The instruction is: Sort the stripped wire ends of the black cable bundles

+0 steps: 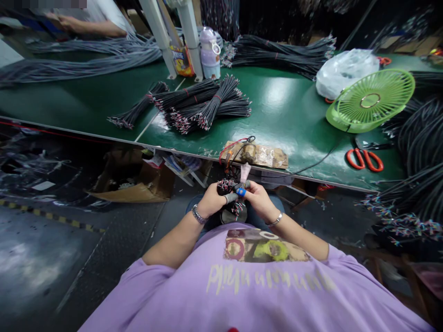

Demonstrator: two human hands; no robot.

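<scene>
Left hand (212, 201): closed round a bunch of black wires (225, 185), held off the near edge of the table (287, 108); reddish ends poke out. Right hand (260, 200): fingertips drawn in against the bunch; cannot tell whether anything is pinched there.

Risks, as I judge: many thin strands under one grip, so if it slackens, a few could slide out and drop. Ends sticking out could snag on the board (275, 157) just ahead. The cord (313, 165), farther right, could be hooked by a sideways swing of the right hand.

Around, from left: grey cables (104, 63), a co-worker's arm (100, 28) behind them; tied bundles (207, 103) heaped mid-table, bottle (210, 54) behind; board at the table's edge, chief obstacle between hands and tabletop; bag (346, 74); scissors (374, 161), fan (370, 100) above them; dark cables (422, 157) piled far right.
</scene>
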